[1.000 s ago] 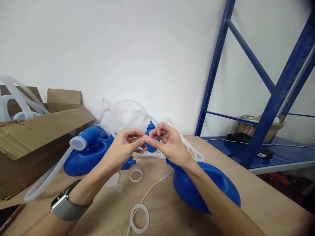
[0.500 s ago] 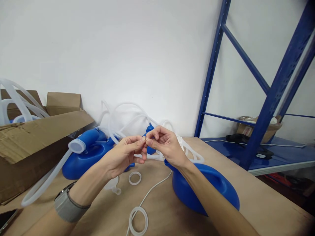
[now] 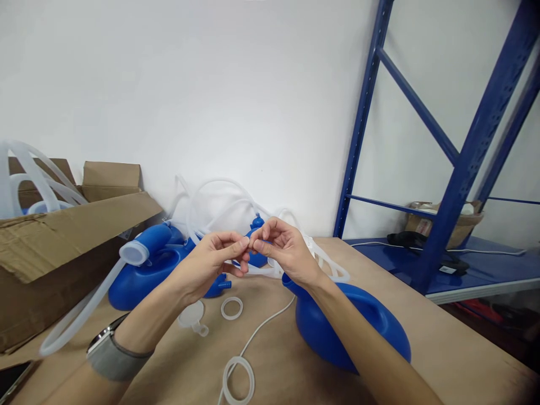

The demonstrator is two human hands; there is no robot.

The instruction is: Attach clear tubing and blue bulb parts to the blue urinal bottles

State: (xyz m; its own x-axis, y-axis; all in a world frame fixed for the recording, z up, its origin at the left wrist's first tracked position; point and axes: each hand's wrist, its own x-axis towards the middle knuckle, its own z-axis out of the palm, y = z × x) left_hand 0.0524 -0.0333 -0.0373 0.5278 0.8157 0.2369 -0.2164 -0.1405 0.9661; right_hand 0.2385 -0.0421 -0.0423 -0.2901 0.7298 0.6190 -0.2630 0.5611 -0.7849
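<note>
My left hand (image 3: 217, 259) and my right hand (image 3: 284, 247) meet above the table, thumbs and forefingers pinched together at the tips. Whatever lies between the fingertips is too small or hidden to name. Below my right forearm rests a blue plastic bottle (image 3: 379, 326) with a moulded handle, its spout turned toward my hands. On the table under my left hand lie a translucent cap with a small loop (image 3: 192, 316), a clear ring (image 3: 232, 308) and a larger ring (image 3: 238, 379). A small blue fitting (image 3: 218, 285) shows just beneath my left fingers.
An open cardboard box (image 3: 63, 247) with clear tubes (image 3: 34, 169) stands at left. Beside it is another blue bottle (image 3: 147, 270) with a tube. A white cord (image 3: 265, 320) crosses the table. A blue metal rack (image 3: 447, 202) stands at right; a phone (image 3: 14, 379) lies at lower left.
The hands keep their fingertips together, with slight finger movement. The left hand has lifted or shifted a little, showing more of the blue fitting and cap. The view has shifted slightly.
</note>
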